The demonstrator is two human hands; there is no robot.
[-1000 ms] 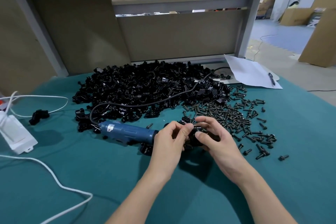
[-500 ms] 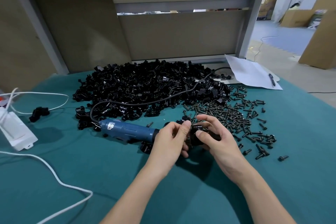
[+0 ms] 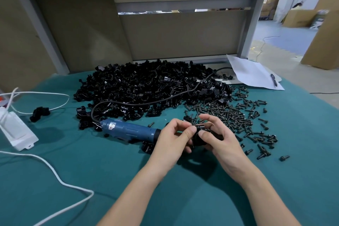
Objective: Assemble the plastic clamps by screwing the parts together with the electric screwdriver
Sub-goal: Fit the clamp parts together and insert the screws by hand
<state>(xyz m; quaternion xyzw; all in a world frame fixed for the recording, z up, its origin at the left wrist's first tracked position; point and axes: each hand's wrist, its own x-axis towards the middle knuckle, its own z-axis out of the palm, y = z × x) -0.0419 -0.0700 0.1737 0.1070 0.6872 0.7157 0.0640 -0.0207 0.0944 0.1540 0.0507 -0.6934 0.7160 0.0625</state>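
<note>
Just above the table [image 3: 73, 170], beside the lying electric screwdriver [image 3: 128, 130], the right grip [image 3: 220, 139] clasps a black clamp [image 3: 200, 128] while the left grip [image 3: 172, 137] pinches its end (any screw is hidden). A loose pinch could let the halves slip apart.

Beige partition panels [image 3: 176, 33] back the teal table [image 3: 55, 189]; cardboard boxes [image 3: 300, 17] stand on blue floor [image 3: 286, 37].
</note>
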